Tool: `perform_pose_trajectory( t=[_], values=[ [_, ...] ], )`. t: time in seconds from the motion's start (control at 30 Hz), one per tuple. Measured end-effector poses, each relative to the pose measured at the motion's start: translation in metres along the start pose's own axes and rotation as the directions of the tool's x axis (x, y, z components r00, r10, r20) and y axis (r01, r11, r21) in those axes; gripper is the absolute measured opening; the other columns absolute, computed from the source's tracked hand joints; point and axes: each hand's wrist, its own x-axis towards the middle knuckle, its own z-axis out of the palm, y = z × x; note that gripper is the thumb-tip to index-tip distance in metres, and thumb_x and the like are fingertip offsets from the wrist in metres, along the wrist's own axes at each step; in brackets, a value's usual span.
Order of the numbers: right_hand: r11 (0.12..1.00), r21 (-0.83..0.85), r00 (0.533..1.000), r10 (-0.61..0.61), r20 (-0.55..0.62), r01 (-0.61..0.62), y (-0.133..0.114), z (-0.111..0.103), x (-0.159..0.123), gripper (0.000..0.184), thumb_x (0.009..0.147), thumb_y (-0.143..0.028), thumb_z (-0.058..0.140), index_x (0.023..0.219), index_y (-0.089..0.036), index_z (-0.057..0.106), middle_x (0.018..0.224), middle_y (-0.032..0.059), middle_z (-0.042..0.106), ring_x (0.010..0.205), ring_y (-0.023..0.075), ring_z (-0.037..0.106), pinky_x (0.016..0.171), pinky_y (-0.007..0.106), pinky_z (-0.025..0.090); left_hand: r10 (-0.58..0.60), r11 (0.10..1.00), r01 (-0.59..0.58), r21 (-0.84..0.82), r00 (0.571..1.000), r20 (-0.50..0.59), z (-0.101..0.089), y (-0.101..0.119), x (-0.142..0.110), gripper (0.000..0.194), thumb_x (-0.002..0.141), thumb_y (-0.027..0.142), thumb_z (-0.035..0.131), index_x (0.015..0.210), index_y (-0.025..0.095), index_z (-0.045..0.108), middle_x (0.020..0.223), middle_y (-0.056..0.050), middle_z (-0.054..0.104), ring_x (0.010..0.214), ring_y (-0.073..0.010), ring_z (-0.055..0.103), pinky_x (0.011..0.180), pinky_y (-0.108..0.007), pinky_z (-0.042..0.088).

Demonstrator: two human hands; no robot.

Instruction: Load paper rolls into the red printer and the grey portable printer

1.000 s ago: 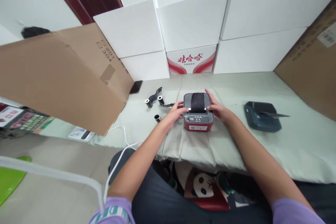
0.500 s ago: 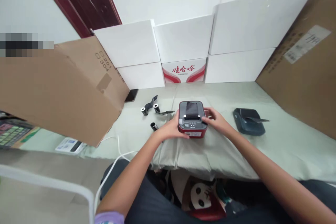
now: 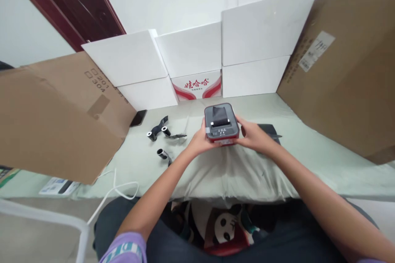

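A small red-and-black label printer [image 3: 220, 129], with a strip of black material coming from the slot on its top, is held between my two hands in the middle of the head view. My left hand [image 3: 199, 141] grips its left side and lower front corner. On the opposite side, my right hand [image 3: 252, 134] has its fingers closed round the edge. Beyond my right wrist lies a dark device [image 3: 268, 130], partly hidden by the arm. Small rolls with black strips lie to the left: one roll [image 3: 151, 135], a second roll [image 3: 166, 131] and a third roll [image 3: 161, 154].
A phone [image 3: 138, 118] rests by the left cardboard panel [image 3: 61, 119]. White boxes [image 3: 191, 49] line the back, and a large cardboard panel [image 3: 348, 78] stands at the right. A white cable [image 3: 115, 187] hangs over the green cloth's [image 3: 314, 164] front edge.
Both hands have moved the printer up and away from me, and it seems raised off the cloth. My right hand now covers more of the dark device. The camera view has shifted right.
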Motion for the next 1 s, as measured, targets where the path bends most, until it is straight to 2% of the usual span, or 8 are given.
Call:
perform_pose_trajectory(
  t=[0.17,0.27,0.37,0.5,0.67,0.83,0.9,1.0],
  values=[
    [0.993,0.003,0.971,0.113,-0.21,-0.115,0.04,-0.066,0.028,0.089,0.073,-0.039,0.081,0.153,-0.018,0.049,0.081,0.0011,0.07,0.067,0.0193,0.059,0.067,0.03,0.049,0.155,0.985,-0.161,-0.069,0.984,-0.092,0.033,0.025,0.095,0.114,0.066,0.049,0.088,0.156,0.024,0.023,0.138,-0.012,0.065,0.118,-0.0298,0.067,0.099,-0.042,0.055],
    [0.986,0.115,0.933,0.154,-0.324,-0.123,0.077,-0.077,0.032,0.088,0.073,-0.043,0.08,0.152,-0.018,0.05,0.095,0.0034,0.073,0.071,0.0182,0.058,0.068,0.03,0.049,0.23,0.97,-0.234,-0.072,0.972,-0.055,0.053,0.031,0.142,0.116,0.066,0.052,0.088,0.157,0.022,0.022,0.139,-0.014,0.064,0.12,-0.0311,0.067,0.099,-0.043,0.054],
    [0.975,0.196,0.932,0.163,-0.324,-0.103,0.109,-0.075,0.028,0.087,0.073,-0.043,0.08,0.151,-0.019,0.052,0.117,0.0064,0.072,0.079,0.0188,0.06,0.072,0.031,0.052,0.219,0.975,-0.218,-0.046,0.975,0.031,0.069,0.025,0.164,0.12,0.065,0.052,0.088,0.159,0.018,0.021,0.135,-0.015,0.066,0.119,-0.0338,0.067,0.099,-0.044,0.054],
    [0.966,0.206,0.953,0.202,-0.226,-0.156,0.135,-0.064,0.025,0.085,0.073,-0.04,0.079,0.151,-0.018,0.052,0.114,0.0062,0.074,0.073,0.0167,0.059,0.072,0.032,0.053,0.125,0.992,-0.126,0.008,0.988,0.095,0.081,0.002,0.164,0.125,0.064,0.05,0.088,0.161,0.018,0.016,0.136,-0.016,0.066,0.122,-0.0363,0.065,0.101,-0.048,0.053],
    [0.948,0.253,0.97,0.224,-0.096,-0.194,0.139,-0.046,0.034,0.087,0.074,-0.039,0.077,0.153,-0.015,0.049,0.114,0.0071,0.076,0.072,0.0169,0.062,0.073,0.032,0.056,0.092,0.995,-0.094,0.016,0.992,0.082,0.079,-0.028,0.157,0.13,0.065,0.048,0.087,0.163,0.015,0.008,0.142,-0.018,0.062,0.125,-0.035,0.063,0.105,-0.047,0.051],
    [0.928,0.277,0.965,0.263,-0.016,-0.248,0.129,-0.05,0.032,0.076,0.082,-0.047,0.07,0.152,-0.021,0.051,0.137,0.0076,0.068,0.098,0.0244,0.069,0.09,0.038,0.058,0.072,0.997,-0.073,0.01,0.994,0.077,0.077,-0.027,0.149,0.132,0.067,0.047,0.087,0.163,0.012,0.003,0.157,-0.022,0.046,0.142,-0.0352,0.05,0.116,-0.047,0.043],
    [0.901,0.227,0.922,0.386,-0.033,-0.369,0.127,-0.059,0.019,0.065,0.087,-0.05,0.065,0.145,-0.021,0.058,0.143,0.0096,0.064,0.107,0.027,0.069,0.094,0.04,0.056,-0.018,0.997,0.02,0.073,0.999,-0.033,0.082,-0.017,0.13,0.128,0.072,0.051,0.083,0.162,0.009,0.004,0.165,-0.026,0.03,0.153,-0.0363,0.033,0.123,-0.047,0.034],
    [0.756,0.146,0.747,0.654,-0.119,-0.638,0.129,-0.072,-0.013,0.053,0.092,-0.053,0.057,0.129,-0.016,0.068,0.137,0.0174,0.067,0.097,0.0279,0.074,0.08,0.037,0.058,-0.046,0.978,0.099,0.186,0.962,-0.269,0.1,0.0,0.085,0.101,0.088,0.06,0.065,0.161,0.011,0.016,0.168,-0.024,0.022,0.159,-0.0341,0.02,0.127,-0.05,0.025]
  ],
)
